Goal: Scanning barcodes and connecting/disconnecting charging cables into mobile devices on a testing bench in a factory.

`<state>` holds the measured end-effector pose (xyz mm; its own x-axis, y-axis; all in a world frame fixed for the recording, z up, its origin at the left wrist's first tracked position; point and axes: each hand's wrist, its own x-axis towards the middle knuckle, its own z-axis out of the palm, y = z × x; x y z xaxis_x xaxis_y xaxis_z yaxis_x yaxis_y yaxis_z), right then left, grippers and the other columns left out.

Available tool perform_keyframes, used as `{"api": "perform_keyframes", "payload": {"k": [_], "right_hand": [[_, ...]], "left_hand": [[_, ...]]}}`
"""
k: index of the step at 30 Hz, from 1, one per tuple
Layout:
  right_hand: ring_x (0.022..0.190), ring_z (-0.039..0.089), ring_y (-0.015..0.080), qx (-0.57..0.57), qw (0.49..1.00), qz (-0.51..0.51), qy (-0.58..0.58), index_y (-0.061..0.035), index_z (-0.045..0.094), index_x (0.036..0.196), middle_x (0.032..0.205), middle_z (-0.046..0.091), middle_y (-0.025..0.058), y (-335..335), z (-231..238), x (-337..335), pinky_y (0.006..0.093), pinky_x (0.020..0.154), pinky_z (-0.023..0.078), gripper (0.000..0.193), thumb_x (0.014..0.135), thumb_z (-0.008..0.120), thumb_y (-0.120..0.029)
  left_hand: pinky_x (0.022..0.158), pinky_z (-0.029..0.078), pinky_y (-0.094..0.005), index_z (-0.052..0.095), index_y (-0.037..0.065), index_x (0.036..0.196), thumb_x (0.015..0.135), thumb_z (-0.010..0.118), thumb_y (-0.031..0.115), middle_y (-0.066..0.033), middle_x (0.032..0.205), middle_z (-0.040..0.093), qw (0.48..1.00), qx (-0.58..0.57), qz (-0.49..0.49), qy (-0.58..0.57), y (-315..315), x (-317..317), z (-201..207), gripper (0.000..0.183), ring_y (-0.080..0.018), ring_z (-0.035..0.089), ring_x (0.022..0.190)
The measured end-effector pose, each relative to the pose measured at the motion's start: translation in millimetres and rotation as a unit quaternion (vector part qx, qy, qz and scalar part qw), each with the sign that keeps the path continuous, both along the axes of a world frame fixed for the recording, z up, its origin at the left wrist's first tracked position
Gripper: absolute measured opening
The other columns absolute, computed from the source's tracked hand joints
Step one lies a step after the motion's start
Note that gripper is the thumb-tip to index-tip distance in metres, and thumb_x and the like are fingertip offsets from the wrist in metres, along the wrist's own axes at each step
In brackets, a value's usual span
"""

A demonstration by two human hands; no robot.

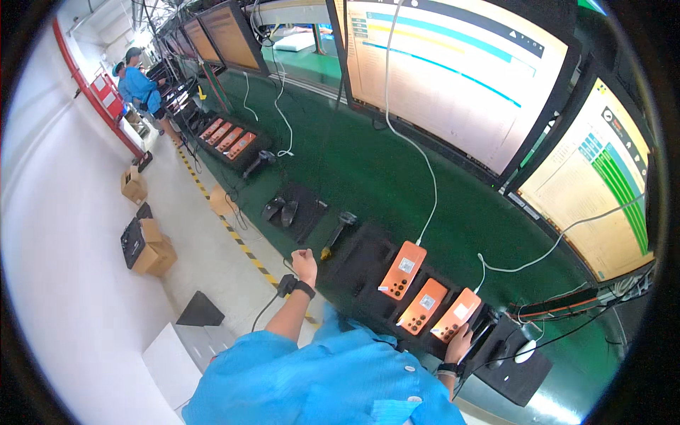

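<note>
Three orange phones lie back side up in a black foam tray (361,292) before me: a left phone (405,268) with a white cable plugged into its top, a middle phone (423,306) and a right phone (457,312), also cabled. My right hand (459,345) is at the lower right edge of the right phone, fingers closed around that edge and partly hidden. Left of the tray, my left hand (304,265) is raised in a loose fist with nothing visible in it. A black strap with a small box (287,285) and cord is on that wrist.
A handheld scanner (338,234), a dark mat with black mice (287,211) and another phone tray (228,142) lie on the green bench. Monitors (453,78) line its back. A white mouse (525,351) is at right. Boxes (152,248) stand on the floor; people (142,88) work far left.
</note>
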<state>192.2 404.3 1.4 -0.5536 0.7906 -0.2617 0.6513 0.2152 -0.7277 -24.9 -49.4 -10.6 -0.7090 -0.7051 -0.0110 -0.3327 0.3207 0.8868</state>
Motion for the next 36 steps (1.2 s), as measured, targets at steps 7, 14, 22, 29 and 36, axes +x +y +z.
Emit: {"api": "perform_keyframes", "payload": {"k": [7,14,22,29,36], "right_hand": [[0.11,0.06,0.044,0.038,0.995,-0.021,0.091,0.0028,0.047,0.136,0.13,0.055,0.0288,-5,23,-4,0.049,0.098,0.046,0.05,0.1,0.051,-0.031],[0.114,0.052,0.044,0.233,0.954,0.104,0.16,0.0025,0.058,0.121,0.121,0.058,0.0262,35,19,-92,0.0483,0.1,0.043,0.043,0.091,0.065,-0.028],[0.063,0.061,0.0356,0.04,0.991,0.125,0.02,0.0038,0.067,0.083,0.068,0.063,0.02,59,59,-109,0.0422,0.061,0.047,0.044,0.093,0.063,-0.039],[0.063,0.054,0.0152,-0.055,0.98,0.182,0.057,0.0053,0.066,0.095,0.07,0.061,0.015,34,98,-72,0.034,0.061,0.046,0.034,0.096,0.063,-0.029],[0.06,0.058,0.0204,-0.031,0.98,0.188,0.065,0.0041,0.064,0.09,0.066,0.059,0.015,32,80,-81,0.0343,0.058,0.046,0.035,0.097,0.06,-0.03]], "left_hand": [[0.082,0.046,-0.0493,0.069,0.004,0.087,0.095,0.055,0.02,-0.0168,0.094,0.067,0.958,-0.215,-0.188,0.038,45,-31,46,0.022,-0.0383,0.06,0.093],[0.085,0.047,-0.0447,0.062,0.001,0.091,0.089,0.058,0.009,-0.0162,0.094,0.064,0.839,-0.08,-0.523,0.127,176,0,73,0.009,-0.0376,0.059,0.094],[0.089,0.049,-0.0429,0.058,0.004,0.107,0.089,0.064,0.012,-0.0119,0.11,0.058,0.651,-0.167,-0.724,0.156,265,15,76,0.021,-0.0338,0.056,0.107],[0.09,0.049,-0.0439,0.06,0.003,0.114,0.085,0.067,0.014,-0.011,0.115,0.057,0.593,-0.249,-0.755,0.13,265,20,56,0.032,-0.032,0.056,0.111],[0.101,0.043,-0.044,0.056,0.005,0.126,0.079,0.075,0.022,-0.0151,0.126,0.05,0.579,-0.289,-0.761,0.039,273,7,66,0.054,-0.0347,0.045,0.126]]}}
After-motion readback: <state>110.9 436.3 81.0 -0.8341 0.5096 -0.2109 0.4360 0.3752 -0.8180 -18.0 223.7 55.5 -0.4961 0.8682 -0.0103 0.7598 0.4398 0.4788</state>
